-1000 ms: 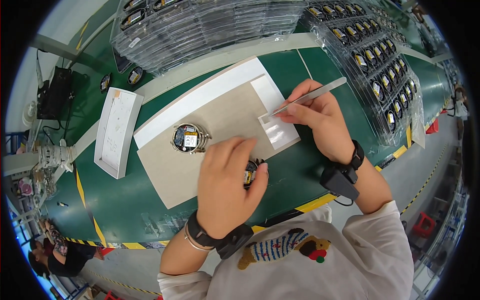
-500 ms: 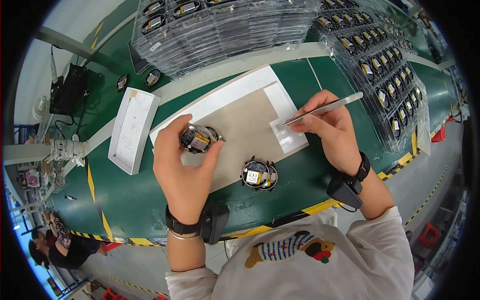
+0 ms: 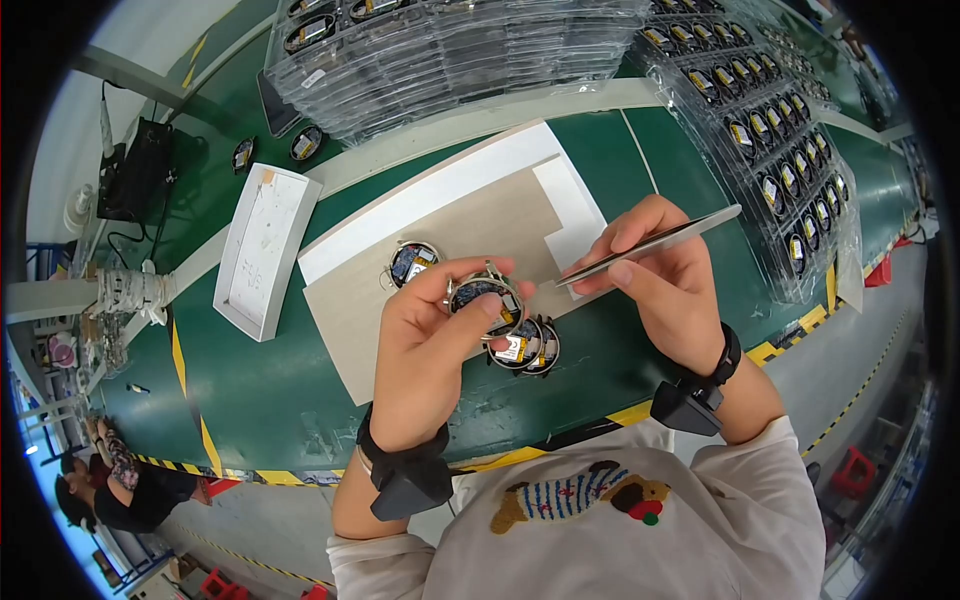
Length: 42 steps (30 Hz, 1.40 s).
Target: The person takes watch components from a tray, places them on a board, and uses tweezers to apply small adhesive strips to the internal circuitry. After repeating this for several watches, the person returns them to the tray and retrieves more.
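My left hand (image 3: 425,355) grips a round watch case (image 3: 492,318) with bare electronics inside, its thumb laid across the open face. In my right hand (image 3: 665,275) is a pair of metal tweezers (image 3: 690,228), tips pointing left toward that case with a gap between. Another watch case (image 3: 412,264) lies on the grey-brown board (image 3: 480,215), just beyond my left hand. Two overlapping watch cases (image 3: 520,350) with a white label showing rest on the green table at the board's near edge, partly covered by the held one.
A shallow white box (image 3: 262,255) sits left of the board. Stacked clear trays (image 3: 460,75) stand at the back; more trays (image 3: 770,150) full of watch cases fill the right. Two loose watch cases (image 3: 305,143) lie back left. A person (image 3: 125,480) is far left.
My left hand has moved right and nearer, turning the watch case it holds. One watch case now lies on the board where that hand was. The tweezers have shifted slightly nearer.
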{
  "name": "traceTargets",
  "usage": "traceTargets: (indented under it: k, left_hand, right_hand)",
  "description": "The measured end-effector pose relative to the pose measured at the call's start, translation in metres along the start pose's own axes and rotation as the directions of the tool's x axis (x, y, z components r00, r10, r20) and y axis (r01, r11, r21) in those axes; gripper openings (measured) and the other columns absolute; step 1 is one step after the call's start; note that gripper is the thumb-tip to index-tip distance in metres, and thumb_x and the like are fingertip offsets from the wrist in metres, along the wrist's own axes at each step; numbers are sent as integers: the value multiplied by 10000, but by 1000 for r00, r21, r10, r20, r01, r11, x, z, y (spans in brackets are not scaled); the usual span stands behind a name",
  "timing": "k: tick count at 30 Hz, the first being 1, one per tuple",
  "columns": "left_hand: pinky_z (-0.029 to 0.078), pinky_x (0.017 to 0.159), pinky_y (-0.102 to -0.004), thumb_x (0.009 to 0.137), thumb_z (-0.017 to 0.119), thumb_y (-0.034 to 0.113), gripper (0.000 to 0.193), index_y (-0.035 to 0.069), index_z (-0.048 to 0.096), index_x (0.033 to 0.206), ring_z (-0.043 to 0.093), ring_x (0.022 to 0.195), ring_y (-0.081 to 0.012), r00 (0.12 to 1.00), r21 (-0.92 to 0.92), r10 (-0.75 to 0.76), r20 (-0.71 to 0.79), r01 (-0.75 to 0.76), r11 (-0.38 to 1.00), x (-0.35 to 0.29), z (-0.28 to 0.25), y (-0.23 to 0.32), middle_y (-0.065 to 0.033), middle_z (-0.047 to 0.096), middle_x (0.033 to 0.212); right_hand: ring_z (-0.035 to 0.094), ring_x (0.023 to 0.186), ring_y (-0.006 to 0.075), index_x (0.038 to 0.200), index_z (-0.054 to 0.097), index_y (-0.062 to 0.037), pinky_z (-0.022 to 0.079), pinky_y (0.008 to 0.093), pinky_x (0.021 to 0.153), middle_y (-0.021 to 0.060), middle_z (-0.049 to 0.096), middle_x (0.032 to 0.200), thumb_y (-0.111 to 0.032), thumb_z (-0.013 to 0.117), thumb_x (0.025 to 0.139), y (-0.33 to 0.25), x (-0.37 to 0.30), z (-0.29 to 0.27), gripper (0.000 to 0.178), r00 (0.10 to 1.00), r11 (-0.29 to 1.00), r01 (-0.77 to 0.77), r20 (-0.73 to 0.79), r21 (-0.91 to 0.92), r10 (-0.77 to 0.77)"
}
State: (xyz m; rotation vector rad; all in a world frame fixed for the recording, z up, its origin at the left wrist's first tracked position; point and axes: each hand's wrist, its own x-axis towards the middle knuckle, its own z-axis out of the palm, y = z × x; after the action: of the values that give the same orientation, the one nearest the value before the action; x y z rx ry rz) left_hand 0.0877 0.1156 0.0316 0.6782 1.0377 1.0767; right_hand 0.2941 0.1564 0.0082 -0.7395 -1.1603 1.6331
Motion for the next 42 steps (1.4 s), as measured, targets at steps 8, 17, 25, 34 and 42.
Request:
traceTargets:
  k: [8,17,25,34,42]
  left_hand:
    - [480,542,-227,848,532,6,204,22,546,1051,641,785,-184,998,143,53,28,-56,988,0,-3,-8,-117,633,957]
    - [533,645,-236,847,495,-60,215,-51,538,1058,627,818,-153,999,-54,40,31,-38,998,1,9,-14,-110,609,934]
    - [544,732,-266,864,456,-61,271,-65,525,1126,617,886,-158,987,5,104,122,-106,994,1,9,-19,-109,599,990]
    - [545,757,-265,863,465,-72,262,-69,538,1115,606,927,-145,984,45,151,92,-156,987,-2,13,-19,-102,599,1008]
    - [543,711,-242,858,476,-74,197,-60,558,1036,615,865,-126,978,211,192,83,-205,956,-2,13,-15,-93,613,951]
  right_hand:
    - [635,913,292,926,440,-39,563,347,744,129,576,894,-4,559,832,-1,-3,5,156,999,999,32,32,19,-32]
    - [617,974,336,914,427,-35,562,386,782,125,550,902,-2,552,849,1,-12,18,144,996,992,47,64,121,-55]
    - [618,964,333,935,420,-13,556,437,785,147,522,950,59,493,854,9,-15,17,130,967,970,242,93,-27,-239]
    - [613,972,347,941,445,4,522,456,848,176,506,980,98,485,826,9,-18,11,153,909,865,407,225,-294,-352]
    - [628,929,353,943,449,10,520,447,850,181,519,965,96,508,806,4,-18,14,172,871,793,481,306,-375,-384]
